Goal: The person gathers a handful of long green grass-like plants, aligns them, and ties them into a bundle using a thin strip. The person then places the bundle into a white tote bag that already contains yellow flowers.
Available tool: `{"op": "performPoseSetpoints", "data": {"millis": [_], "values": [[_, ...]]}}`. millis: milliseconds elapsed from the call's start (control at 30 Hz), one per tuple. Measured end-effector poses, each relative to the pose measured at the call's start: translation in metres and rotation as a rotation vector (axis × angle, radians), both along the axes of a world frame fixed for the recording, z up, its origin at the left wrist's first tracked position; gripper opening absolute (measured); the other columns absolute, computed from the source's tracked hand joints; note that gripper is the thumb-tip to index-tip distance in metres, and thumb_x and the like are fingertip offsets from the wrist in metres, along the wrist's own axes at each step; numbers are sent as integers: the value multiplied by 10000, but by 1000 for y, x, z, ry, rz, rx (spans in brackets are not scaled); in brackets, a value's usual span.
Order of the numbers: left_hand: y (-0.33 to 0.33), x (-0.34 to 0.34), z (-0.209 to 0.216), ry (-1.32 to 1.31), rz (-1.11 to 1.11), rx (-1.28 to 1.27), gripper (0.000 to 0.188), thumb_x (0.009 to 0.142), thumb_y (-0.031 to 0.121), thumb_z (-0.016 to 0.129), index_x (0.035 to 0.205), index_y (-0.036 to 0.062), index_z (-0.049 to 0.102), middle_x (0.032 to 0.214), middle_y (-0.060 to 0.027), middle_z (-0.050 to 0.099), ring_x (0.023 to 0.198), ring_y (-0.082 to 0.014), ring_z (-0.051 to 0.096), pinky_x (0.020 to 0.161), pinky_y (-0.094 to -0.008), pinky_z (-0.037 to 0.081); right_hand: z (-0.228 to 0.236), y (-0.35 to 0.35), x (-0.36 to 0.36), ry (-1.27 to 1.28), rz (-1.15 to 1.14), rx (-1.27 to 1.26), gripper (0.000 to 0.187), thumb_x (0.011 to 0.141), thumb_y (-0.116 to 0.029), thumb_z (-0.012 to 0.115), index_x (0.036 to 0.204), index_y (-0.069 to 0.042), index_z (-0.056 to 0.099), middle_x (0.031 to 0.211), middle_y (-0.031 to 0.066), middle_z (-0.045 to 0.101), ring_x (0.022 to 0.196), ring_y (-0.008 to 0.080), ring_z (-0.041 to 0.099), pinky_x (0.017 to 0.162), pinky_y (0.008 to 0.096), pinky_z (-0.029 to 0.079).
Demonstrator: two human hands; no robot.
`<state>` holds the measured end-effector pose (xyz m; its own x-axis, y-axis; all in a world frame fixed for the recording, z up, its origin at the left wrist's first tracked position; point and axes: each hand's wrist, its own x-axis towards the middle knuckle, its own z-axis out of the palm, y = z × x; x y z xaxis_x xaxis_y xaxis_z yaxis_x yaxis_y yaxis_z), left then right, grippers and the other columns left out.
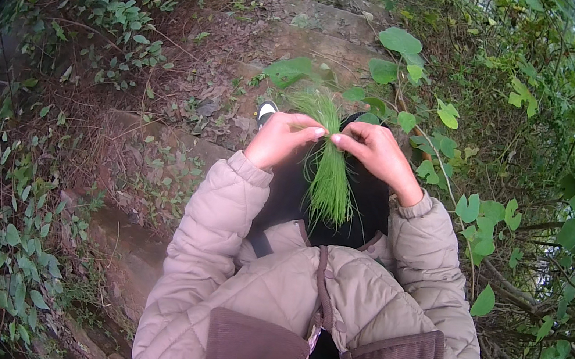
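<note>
A bundle of thin green grass blades [330, 182] hangs in front of my black trousers, its one end fanning toward my body and the other spreading forward. My left hand [285, 135] pinches it at the middle from the left side, thumb and fingertips together. From the right, my right hand [375, 152] pinches the same spot, its thumb almost meeting the left thumb. Both hands are closed on the narrow waist of the bundle. Whether a strand is wound around it there is too small to tell.
Stone steps [323, 40] with dead leaves run ahead. A shoe [267, 109] shows beside my left hand. On the right, a broad-leaved vine [418, 125] reaches close to my right hand. Leafy bushes [16, 250] stand at the left.
</note>
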<state>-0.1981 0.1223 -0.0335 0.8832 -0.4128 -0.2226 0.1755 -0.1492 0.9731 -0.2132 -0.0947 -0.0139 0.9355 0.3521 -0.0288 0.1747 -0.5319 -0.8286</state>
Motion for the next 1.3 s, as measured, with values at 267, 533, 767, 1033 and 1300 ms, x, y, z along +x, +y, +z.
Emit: {"op": "performPoseSetpoints", "data": {"millis": [267, 533, 767, 1033, 1300], "values": [[5, -7, 0, -241, 173, 192, 197, 830, 183, 664, 927, 13, 683, 759, -65, 683, 681, -103, 623, 639, -250, 488, 4, -11, 0, -41, 50, -33, 279, 852, -285, 640, 812, -9, 633, 667, 94, 548, 591, 210, 505, 553, 337, 389], [20, -9, -8, -193, 189, 198, 178, 838, 157, 656, 921, 3, 690, 761, -63, 687, 696, -93, 626, 645, -238, 489, 0, -4, -12, -159, -16, -205, 247, 812, -311, 648, 817, -64, 662, 741, 109, 599, 728, 320, 595, 611, 414, 454], [23, -8, -6, -125, 171, 193, 163, 866, 127, 641, 930, -15, 687, 787, -52, 681, 713, -92, 621, 669, -232, 489, 3, -2, -14, -180, -10, -236, 233, 809, -304, 648, 801, -71, 658, 735, 89, 589, 719, 307, 595, 595, 408, 450], [23, -8, -13, -91, 168, 149, 166, 865, 134, 645, 934, -11, 689, 784, -52, 680, 712, -88, 620, 666, -225, 488, 5, -1, -14, -151, 7, -288, 221, 789, -275, 645, 751, -58, 640, 711, 90, 573, 708, 307, 599, 595, 409, 452], [23, -9, -22, -116, 178, 91, 187, 824, 147, 666, 921, -11, 690, 737, -55, 677, 675, -82, 618, 637, -219, 489, 3, 1, -15, -123, 5, -303, 224, 768, -270, 635, 740, -48, 633, 729, 99, 581, 716, 310, 603, 615, 419, 456]]}}
